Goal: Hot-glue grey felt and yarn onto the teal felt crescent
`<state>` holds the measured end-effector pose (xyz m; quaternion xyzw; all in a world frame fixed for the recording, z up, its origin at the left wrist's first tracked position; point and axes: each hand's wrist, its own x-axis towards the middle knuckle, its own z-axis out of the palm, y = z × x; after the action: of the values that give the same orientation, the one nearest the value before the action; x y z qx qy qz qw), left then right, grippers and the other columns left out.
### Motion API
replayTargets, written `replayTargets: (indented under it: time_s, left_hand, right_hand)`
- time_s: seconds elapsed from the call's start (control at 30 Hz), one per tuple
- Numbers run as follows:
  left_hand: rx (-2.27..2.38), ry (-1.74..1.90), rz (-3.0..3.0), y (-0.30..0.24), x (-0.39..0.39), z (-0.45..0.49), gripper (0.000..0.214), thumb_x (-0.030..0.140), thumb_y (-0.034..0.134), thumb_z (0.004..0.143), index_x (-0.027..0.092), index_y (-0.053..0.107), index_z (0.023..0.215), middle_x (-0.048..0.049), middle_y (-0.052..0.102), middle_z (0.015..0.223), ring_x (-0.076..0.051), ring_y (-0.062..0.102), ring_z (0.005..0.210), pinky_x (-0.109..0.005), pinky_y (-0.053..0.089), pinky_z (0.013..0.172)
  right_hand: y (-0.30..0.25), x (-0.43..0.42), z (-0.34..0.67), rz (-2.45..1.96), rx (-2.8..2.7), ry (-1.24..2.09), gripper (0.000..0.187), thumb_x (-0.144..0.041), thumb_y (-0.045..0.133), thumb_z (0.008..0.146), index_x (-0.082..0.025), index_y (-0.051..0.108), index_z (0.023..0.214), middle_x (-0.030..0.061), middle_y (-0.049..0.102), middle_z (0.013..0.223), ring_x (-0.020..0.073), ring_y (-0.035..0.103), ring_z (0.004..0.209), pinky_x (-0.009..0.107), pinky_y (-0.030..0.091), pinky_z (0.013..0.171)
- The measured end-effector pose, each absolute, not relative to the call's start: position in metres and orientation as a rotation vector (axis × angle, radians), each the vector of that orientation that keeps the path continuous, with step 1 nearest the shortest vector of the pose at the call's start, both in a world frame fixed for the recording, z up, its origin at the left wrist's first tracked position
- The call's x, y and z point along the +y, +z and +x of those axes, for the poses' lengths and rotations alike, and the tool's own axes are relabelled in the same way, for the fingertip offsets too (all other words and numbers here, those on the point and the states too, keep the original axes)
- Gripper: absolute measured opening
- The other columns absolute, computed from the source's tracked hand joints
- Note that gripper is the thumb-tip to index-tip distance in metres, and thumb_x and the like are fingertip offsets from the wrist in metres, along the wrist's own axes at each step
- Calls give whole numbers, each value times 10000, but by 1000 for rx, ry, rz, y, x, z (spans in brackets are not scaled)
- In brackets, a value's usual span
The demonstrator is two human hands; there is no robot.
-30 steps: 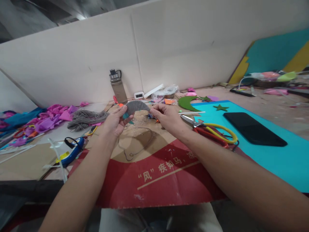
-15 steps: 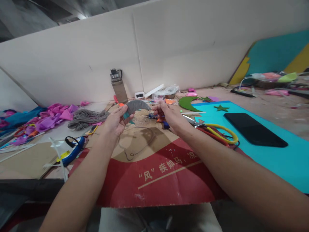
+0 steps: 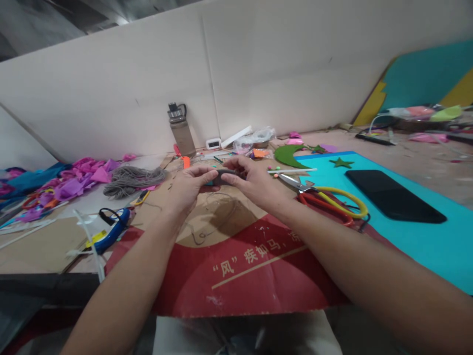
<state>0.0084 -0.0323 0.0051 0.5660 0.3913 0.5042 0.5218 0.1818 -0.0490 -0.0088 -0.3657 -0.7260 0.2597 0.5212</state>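
My left hand [image 3: 190,190] and my right hand [image 3: 251,185] meet over the middle of the table, fingers pinched together on a grey yarn-wrapped crescent piece [image 3: 220,175]. Only a dark edge of the piece shows between the fingertips; the rest is hidden behind the fingers. A thin grey thread [image 3: 207,217] trails below the hands over the red-and-tan cardboard sheet [image 3: 240,271].
Red and yellow-handled scissors [image 3: 325,199] lie right of my right hand. A black phone [image 3: 393,195] rests on a teal sheet [image 3: 424,236]. A grey yarn bundle [image 3: 133,178], a blue tool [image 3: 113,229], pink scraps [image 3: 74,182] and a bottle [image 3: 181,130] stand to the left and back.
The crescent was held up flat toward me by the left hand; now both hands have closed in on it and turned it edge-on, lower over the cardboard.
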Motion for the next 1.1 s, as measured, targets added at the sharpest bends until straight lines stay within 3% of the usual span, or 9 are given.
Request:
replayTargets:
  time_s: [0.2, 0.4, 0.57, 0.7, 0.83, 0.97, 1.1]
  left_hand:
    - [936, 1159, 1362, 6, -34, 8, 278, 327, 846, 585, 129, 717, 732, -60, 699, 753, -155, 658, 674, -263, 577, 590]
    - [854, 1067, 1401, 7, -35, 7, 294, 289, 819, 638, 140, 742, 879, -90, 723, 899, -181, 683, 793, -279, 589, 674]
    - [862, 1087, 1388, 5, -33, 6, 246, 300, 808, 651, 130, 741, 816, -82, 717, 839, -165, 674, 733, -274, 587, 648]
    - [874, 1094, 1438, 4, -33, 5, 231, 308, 808, 652, 133, 744, 789, -74, 713, 809, -161, 669, 724, -278, 584, 666]
    - [877, 1064, 1526, 7, -33, 4, 224, 304, 802, 660, 137, 750, 800, -80, 718, 809, -164, 671, 724, -274, 575, 684]
    - [891, 1052, 1604, 11, -34, 2, 230, 308, 785, 679, 143, 753, 837, -84, 722, 840, -170, 676, 739, -280, 572, 708]
    - [891, 1051, 1675, 13, -35, -2, 167, 283, 754, 714, 156, 753, 822, -67, 717, 814, -148, 662, 699, -265, 565, 704]
  right_hand:
    - [-9, -51, 181, -976, -1735, 649, 153, -313, 573, 848, -171, 627, 825, 21, 619, 782, 157, 538, 744, 291, 404, 681]
    - [-10, -47, 184, -997, -1643, 716, 133, -293, 584, 818, -170, 609, 775, -3, 585, 723, 139, 517, 696, 278, 386, 652]
    - [-10, -48, 182, -1015, -1668, 712, 132, -292, 590, 804, -177, 596, 739, -10, 561, 688, 137, 501, 670, 278, 385, 630]
    - [-10, -49, 182, -1000, -1687, 634, 133, -269, 599, 796, -172, 607, 886, 39, 620, 885, 164, 552, 805, 307, 441, 721]
    - [-8, -50, 184, -987, -1788, 630, 347, -234, 579, 820, -209, 575, 1166, 101, 589, 1238, 205, 558, 1047, 375, 457, 865]
    - [-2, -54, 185, -933, -1875, 741, 330, -229, 509, 881, -235, 573, 1204, 78, 635, 1214, 198, 580, 1074, 373, 457, 892]
    - [-2, -56, 183, -912, -1935, 687, 244, -291, 547, 878, -207, 621, 1094, 70, 672, 1104, 195, 599, 977, 345, 454, 844]
